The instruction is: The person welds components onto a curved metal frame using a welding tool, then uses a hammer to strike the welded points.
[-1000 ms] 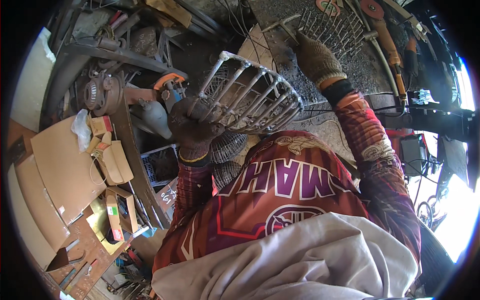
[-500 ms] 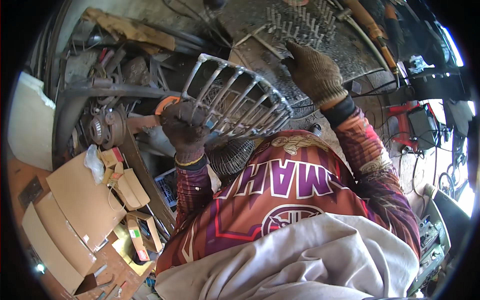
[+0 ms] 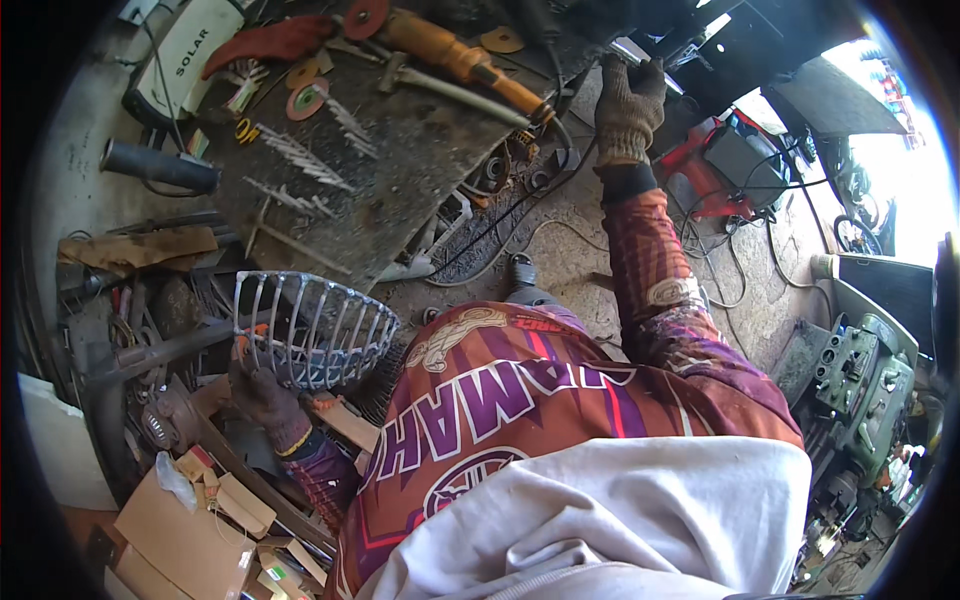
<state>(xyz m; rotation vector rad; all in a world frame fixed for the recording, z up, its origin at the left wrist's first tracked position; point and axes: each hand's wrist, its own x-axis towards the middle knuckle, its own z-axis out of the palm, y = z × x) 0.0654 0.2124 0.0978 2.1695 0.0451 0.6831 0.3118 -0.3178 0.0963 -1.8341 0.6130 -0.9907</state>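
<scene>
In my left hand (image 3: 265,405), which wears a dark work glove, is the rim of a welded metal bar basket (image 3: 318,325). Its curved bars bow away from the glove, toward the workbench's near edge. My right hand (image 3: 630,108), in a brown knit glove, is stretched far forward to the right of the bench. Its fingers are at a shiny metal piece (image 3: 628,52) beside dark equipment; whether they grip it is hard to make out.
On the dark workbench (image 3: 400,215) lie short metal rods (image 3: 300,160), a hammer (image 3: 450,95), an orange-yellow power tool (image 3: 460,60) and grinding discs (image 3: 305,100). A red-framed machine (image 3: 715,165) stands at right with cables on the floor. Cardboard boxes (image 3: 185,530) sit at lower left.
My view has swung right and forward. My right hand has left the rods on the bench and reached out beyond its right side. My left hand still holds the basket.
</scene>
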